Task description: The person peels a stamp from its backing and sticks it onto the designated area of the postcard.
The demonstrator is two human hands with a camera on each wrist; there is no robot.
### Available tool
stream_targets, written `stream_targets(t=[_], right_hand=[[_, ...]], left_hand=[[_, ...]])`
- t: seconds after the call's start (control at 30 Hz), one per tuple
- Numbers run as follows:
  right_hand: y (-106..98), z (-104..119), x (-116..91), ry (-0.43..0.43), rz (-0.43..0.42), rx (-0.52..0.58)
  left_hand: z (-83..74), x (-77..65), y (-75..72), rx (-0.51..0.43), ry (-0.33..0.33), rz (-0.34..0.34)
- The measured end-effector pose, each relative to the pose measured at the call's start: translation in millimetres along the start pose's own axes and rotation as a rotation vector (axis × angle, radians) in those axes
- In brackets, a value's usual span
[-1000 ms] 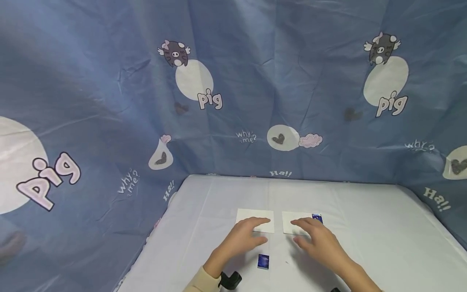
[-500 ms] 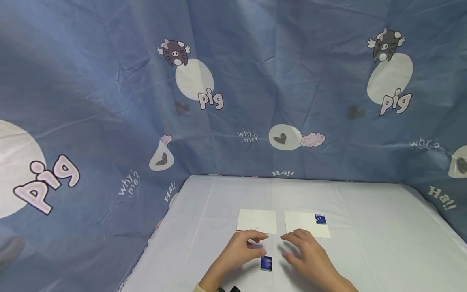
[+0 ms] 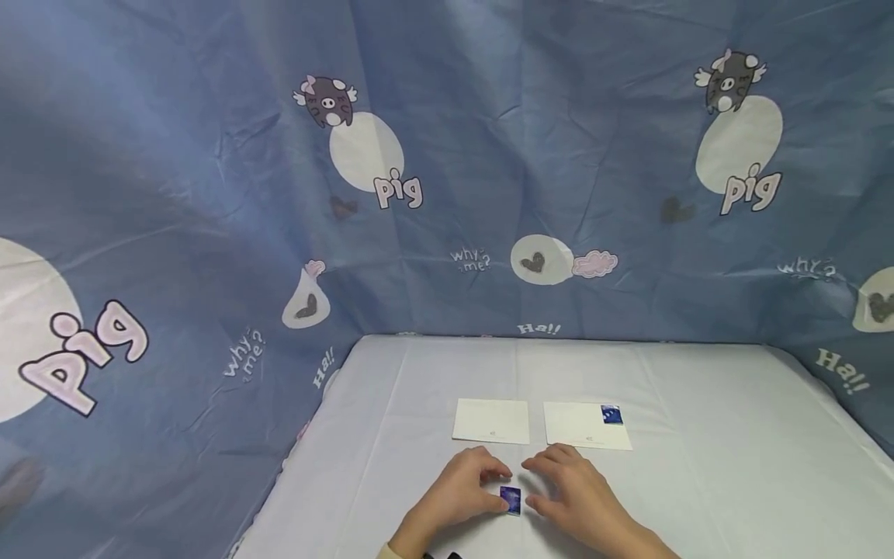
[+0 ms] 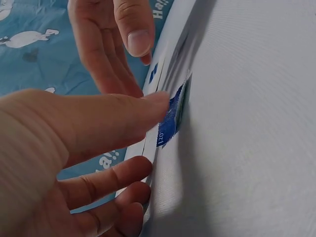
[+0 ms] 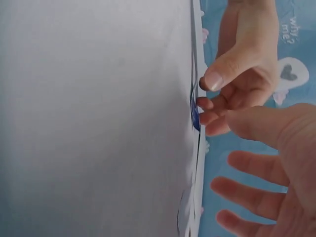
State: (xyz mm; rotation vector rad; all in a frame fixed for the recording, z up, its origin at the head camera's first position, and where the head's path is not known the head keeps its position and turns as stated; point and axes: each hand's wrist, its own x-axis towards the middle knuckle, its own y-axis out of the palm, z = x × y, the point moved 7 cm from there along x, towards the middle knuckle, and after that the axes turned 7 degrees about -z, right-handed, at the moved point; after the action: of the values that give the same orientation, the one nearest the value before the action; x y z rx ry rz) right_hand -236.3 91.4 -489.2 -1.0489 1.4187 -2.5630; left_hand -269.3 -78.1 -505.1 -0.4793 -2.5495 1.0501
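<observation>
A small blue postage stamp (image 3: 513,495), perhaps a stack of them, lies on the white tabletop between the two hands. My left hand (image 3: 457,489) is at its left side, thumb tip over or touching the stamp's edge, fingers loosely bent beyond it. In the left wrist view the stamp (image 4: 173,118) looks slightly raised and bears white print. My right hand (image 3: 576,497) hovers just right of the stamp, thumb and fingers apart, holding nothing. Whether the left thumb presses the stamp cannot be made out; in the right wrist view the stamp (image 5: 195,116) shows only edge-on.
Beyond the hands lie two white cards or envelopes, a left one (image 3: 491,419) and a right one (image 3: 573,427). Another blue stamp (image 3: 611,414) sits in the right one's upper right corner. A blue pig-print curtain (image 3: 433,155) hangs behind and left of the white table (image 3: 719,435).
Both hands have drawn back from over the cards toward the near stamp and closer together. The left thumb has come to the stamp's edge. The cards are now uncovered.
</observation>
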Motion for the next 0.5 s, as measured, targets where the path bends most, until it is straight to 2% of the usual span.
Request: stream_targets(t=[0.23,0.5], right_hand=[[10.0,7.3,8.1,-0.051,0.082,-0.023],[22.0,3.4,11.6,-0.013,0.215,0.02]], left_hand=[[0.7,-3.2,-0.8,0.093,0.042,-0.027],[-0.2,-5.8,0.1,0.145,0.04,-0.028]])
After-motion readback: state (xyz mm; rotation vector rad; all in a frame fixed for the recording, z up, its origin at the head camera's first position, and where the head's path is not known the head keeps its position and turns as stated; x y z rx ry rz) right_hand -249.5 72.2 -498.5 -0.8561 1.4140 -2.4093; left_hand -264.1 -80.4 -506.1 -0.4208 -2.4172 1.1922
